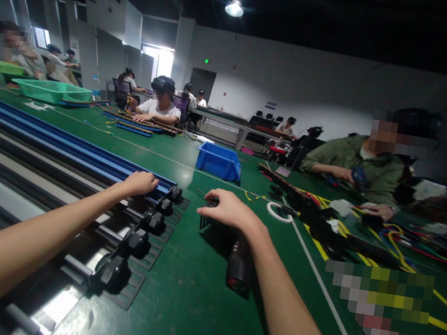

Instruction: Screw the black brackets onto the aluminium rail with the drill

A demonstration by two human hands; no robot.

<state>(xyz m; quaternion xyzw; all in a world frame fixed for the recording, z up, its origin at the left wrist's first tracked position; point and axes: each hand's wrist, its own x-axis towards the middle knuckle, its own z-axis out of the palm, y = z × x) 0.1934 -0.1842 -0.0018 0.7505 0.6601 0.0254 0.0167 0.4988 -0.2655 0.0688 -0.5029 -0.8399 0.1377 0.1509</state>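
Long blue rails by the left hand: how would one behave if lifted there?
Probably stiff: the blue rails run straight, with no visible kinks. One would likely feel far-end heavy lifted there, since most of its length stretches away from the left hand. Rolling seems unlikely, as the profile looks angular rather than round.

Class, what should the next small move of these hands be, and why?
Perhaps draw the right hand back toward the near end of the dark tool: that end shows uncovered, while the left hand is at the end of the blue rails.
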